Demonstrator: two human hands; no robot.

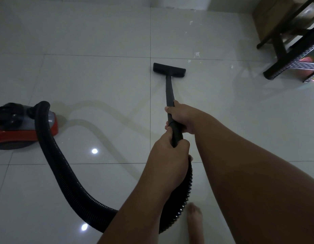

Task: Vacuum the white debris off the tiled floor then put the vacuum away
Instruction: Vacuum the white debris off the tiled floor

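Vacuum point(15, 124), red and grey, cut off at the frame's left edge; dark rack point(283, 48) cut off right, contents blurry. Right hand point(180, 117) wraps the rigid black wand point(169, 90). Left hand point(167, 148), just behind, grips the wand's end by the ribbed hose point(64, 173). Flat nozzle point(169, 69) on the glossy floor point(99, 76) ahead of both hands; white debris point(196, 54) beyond it, rightward.

Tiled floor point(92, 81), glossy. On it: nozzle head point(169, 69), flat; white debris point(196, 54), beyond and right of nozzle head; red vacuum canister point(20, 127), far left of it; my bare foot point(194, 219), well behind it.
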